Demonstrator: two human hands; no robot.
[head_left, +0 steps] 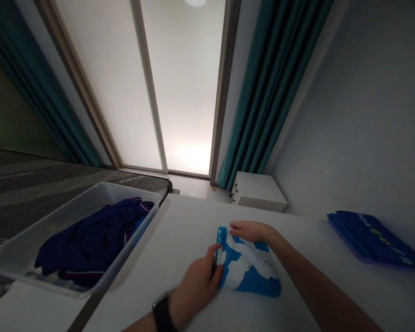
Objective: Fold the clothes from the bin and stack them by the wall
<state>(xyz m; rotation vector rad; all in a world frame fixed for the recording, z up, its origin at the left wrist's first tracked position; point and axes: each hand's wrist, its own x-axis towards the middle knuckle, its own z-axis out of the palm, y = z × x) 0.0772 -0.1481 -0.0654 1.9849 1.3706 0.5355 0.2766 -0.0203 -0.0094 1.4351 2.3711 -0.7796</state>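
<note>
On the table (180,235), fingers (212,251) hold cloth (247,267) (blue-white).

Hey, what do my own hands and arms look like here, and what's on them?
Your left hand has no glove; its wrist wears a watch with a black band and silvery-edged case. Your right hand is bare, with nothing on its wrist. No sleeves show.

Bright frosted doors (155,92) backlight an otherwise dim view.
</note>
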